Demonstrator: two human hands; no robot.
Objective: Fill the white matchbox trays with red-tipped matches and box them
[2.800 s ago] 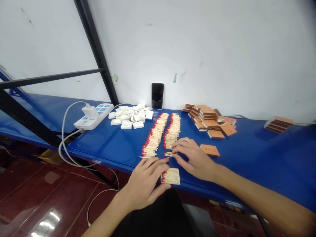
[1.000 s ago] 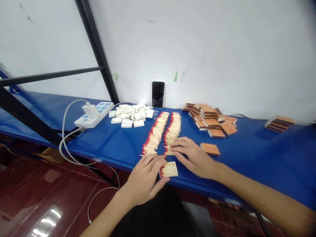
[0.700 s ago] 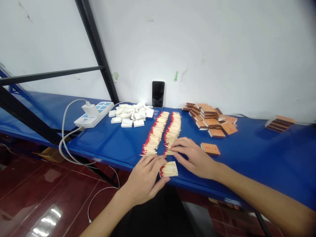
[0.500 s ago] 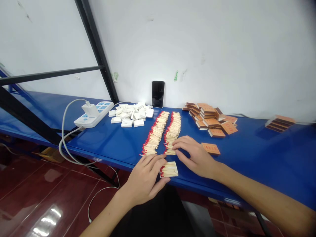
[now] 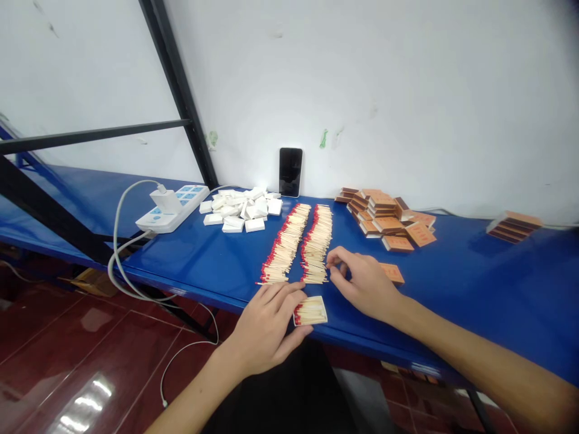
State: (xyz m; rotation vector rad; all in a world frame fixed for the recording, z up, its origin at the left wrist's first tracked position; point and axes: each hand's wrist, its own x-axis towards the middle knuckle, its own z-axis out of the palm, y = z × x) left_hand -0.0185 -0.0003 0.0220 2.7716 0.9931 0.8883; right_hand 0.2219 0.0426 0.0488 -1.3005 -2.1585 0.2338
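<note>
Near the front edge of the blue table, my left hand (image 5: 270,328) grips a white tray (image 5: 311,311) of red-tipped matches between thumb and fingers. Two long rows of loose matches lie beyond it, a left row (image 5: 287,244) and a right row (image 5: 317,241). Just right of the right row's near end is my right hand (image 5: 357,280), its fingers curled and thumb near the index finger; whether anything small is between them cannot be made out. An orange matchbox (image 5: 392,273) lies partly hidden behind that hand.
White trays (image 5: 244,208) are heaped at the back left beside a power strip (image 5: 172,211) with cables. A phone (image 5: 290,172) leans on the wall. Orange matchboxes (image 5: 384,217) are piled at the back right, with a small stack (image 5: 514,226) farther right.
My right hand has moved slightly right, off the right row of matches, and its fingers have curled in. My left hand stays on the tray.
</note>
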